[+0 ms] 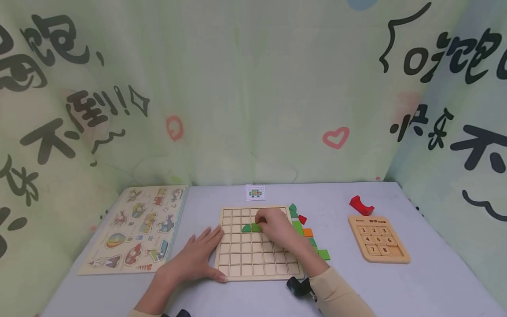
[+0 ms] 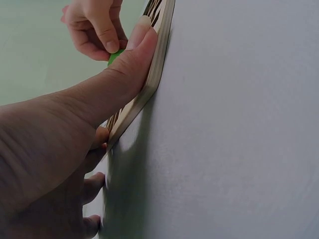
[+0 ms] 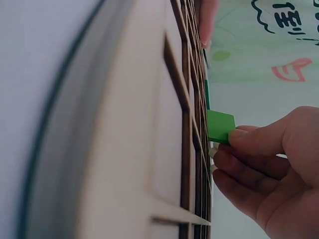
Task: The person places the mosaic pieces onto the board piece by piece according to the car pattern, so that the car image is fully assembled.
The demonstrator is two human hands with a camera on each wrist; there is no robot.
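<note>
A wooden grid board (image 1: 258, 259) lies in the middle of the table. My right hand (image 1: 277, 225) is over its upper middle cells, pinching a bright green square tile (image 3: 220, 126) between thumb and fingers. In the right wrist view that tile stands tilted against the grid. Directly left of it, a dark green curved piece (image 1: 246, 228) sits in a cell. My left hand (image 1: 197, 256) rests along the board's left side with fingers spread. Its thumb (image 2: 130, 64) lies on the board's edge near the front corner.
Loose pieces lie along the board's right side, including an orange tile (image 1: 307, 232), a red piece (image 1: 303, 219) and a green tile (image 1: 324, 254). Behind is a pattern card (image 1: 255, 192). A picture puzzle (image 1: 130, 235) lies left; a number board (image 1: 378, 240) and red block (image 1: 361, 206) lie right.
</note>
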